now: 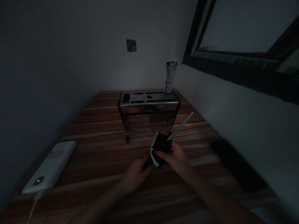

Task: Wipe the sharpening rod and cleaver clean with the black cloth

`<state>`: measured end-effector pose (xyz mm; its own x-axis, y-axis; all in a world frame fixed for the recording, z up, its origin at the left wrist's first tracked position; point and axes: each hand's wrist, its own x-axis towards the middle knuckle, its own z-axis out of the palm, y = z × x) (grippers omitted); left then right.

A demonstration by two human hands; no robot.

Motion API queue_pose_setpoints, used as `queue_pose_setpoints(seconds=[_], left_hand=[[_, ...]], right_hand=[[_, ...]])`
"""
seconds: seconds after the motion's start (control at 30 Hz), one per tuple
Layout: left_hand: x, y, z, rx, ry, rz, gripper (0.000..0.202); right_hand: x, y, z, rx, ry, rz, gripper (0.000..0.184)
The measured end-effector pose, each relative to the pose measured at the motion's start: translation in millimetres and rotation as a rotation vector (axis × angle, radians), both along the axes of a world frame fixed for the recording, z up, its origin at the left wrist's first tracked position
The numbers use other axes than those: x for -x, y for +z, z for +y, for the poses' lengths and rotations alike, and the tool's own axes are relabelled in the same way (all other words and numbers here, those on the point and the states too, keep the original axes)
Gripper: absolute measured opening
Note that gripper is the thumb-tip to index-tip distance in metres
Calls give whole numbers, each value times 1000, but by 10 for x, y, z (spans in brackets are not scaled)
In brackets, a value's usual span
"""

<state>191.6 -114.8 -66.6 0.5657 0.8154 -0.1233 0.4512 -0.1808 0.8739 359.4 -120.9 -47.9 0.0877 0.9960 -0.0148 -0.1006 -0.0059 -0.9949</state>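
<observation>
Both hands hold a slender tool with a dark handle and a narrow pale blade or rod slanting up to the right. Which kind of tool it is cannot be told in the dim light. Around its middle sits a black piece of wrapping with white, ragged edges. My left hand is closed round the handle. My right hand pinches the black wrapping, thumb on the near side. Just beyond stands a metal-topped, slotted knife block with see-through sides.
A foil-like wrapped object stands upright at the block's right end. On the left lies a white power bank with a cable. A dark flat object rests on the wooden tabletop by the right wall, below a window frame.
</observation>
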Motion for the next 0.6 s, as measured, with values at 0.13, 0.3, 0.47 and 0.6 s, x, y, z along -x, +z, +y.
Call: queue_pose_setpoints(seconds=[0.13,0.3,0.47,0.6], left_hand=[[-14,28,0,-8,2,-4,21],[-32,63,-5,-8,6,-27,24],[-25,48,-8,-28,0,24,25],[-23,49,-11,-26,17,53,26]], right_hand=[[-10,42,6,-13,1,24,24],[-54,58,17,-22,-35,49,25],[-114,94,32,-56,-72,58,24],[-180,106,79,-100,-137,75,23]])
